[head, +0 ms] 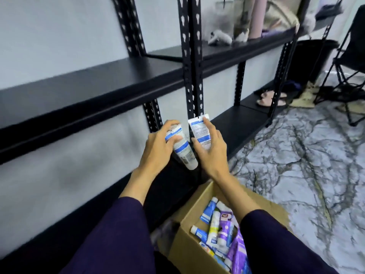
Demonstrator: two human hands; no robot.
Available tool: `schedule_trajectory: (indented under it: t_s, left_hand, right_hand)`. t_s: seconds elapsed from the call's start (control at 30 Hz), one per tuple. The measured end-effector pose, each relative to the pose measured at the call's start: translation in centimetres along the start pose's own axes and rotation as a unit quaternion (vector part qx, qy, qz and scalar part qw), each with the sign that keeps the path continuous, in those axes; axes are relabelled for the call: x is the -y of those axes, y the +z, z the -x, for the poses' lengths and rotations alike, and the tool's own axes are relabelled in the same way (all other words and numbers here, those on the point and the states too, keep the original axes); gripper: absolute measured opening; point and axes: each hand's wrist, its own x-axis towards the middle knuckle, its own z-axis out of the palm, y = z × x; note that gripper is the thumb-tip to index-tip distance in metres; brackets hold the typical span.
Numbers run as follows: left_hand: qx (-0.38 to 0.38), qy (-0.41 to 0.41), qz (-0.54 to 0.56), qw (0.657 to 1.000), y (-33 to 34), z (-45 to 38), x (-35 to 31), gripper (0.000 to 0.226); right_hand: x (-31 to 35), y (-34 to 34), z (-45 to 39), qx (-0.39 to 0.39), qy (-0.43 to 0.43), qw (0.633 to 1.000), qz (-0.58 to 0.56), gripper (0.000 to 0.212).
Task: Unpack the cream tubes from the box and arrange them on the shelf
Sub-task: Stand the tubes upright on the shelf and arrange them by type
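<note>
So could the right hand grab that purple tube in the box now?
Probably not yet: the right hand already holds a white tube up by the shelf. The purple tube lies uncovered on top of the box.

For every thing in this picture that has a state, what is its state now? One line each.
Left hand: gripping a white and blue tube, cap end down.
Right hand: gripping a second tube, crimped end up.
Cardboard box: open, many tubes inside.
Middle shelf: bare here.
</note>
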Motion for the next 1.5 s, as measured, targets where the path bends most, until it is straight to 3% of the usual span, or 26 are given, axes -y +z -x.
schedule_trajectory:
  t_s: [0.2, 0.37, 0.6, 0.77, 0.93, 1.1, 1.23, 1.5]
  left_hand:
    - [-0.148, 0.075, -0.094, 0.982, -15.4, 0.9, -7.7, 0.033]
    - [-0.257, 0.067, -0.126, 0.956, -26.6, 2.6, -10.1, 0.032]
    - [-0.292, -0.007, -0.226, 0.929, -35.5, 5.4, -8.0, 0.034]
    - [-0.277, -0.004, -0.195, 0.941, -37.6, 5.3, -5.8, 0.036]
    - [-0.286, 0.032, -0.141, 0.947, -36.3, 4.4, -4.0, 0.046]
    - [-0.338, 0.052, 0.015, 0.939, -33.8, 4.5, -2.8, 0.070]
    - [-0.315, 0.027, -0.023, 0.948, -31.2, 5.5, -1.1, 0.101]
    - [-0.278, -0.051, -0.105, 0.953, -33.0, 3.2, 1.1, 0.109]
  right_hand:
    - [14.8, 5.7, -4.2, 0.015, -0.119, 0.988, -0.095, 0.060]
    - [24.3, 11.8, -5.1, 0.042, -0.180, 0.970, -0.155, 0.058]
    - [30.8, 19.3, -3.5, 0.129, -0.218, 0.948, -0.193, 0.061]
    - [30.9, 22.6, -2.3, 0.173, -0.197, 0.945, -0.196, 0.064]
    - [29.2, 23.0, -1.9, 0.144, -0.169, 0.960, -0.170, 0.062]
    - [27.7, 22.0, -1.8, 0.157, -0.182, 0.964, -0.114, 0.070]
    - [26.7, 21.7, -1.5, 0.148, -0.195, 0.968, -0.063, 0.080]
    - [27.7, 23.3, -4.3, 0.203, -0.167, 0.963, 0.063, 0.092]
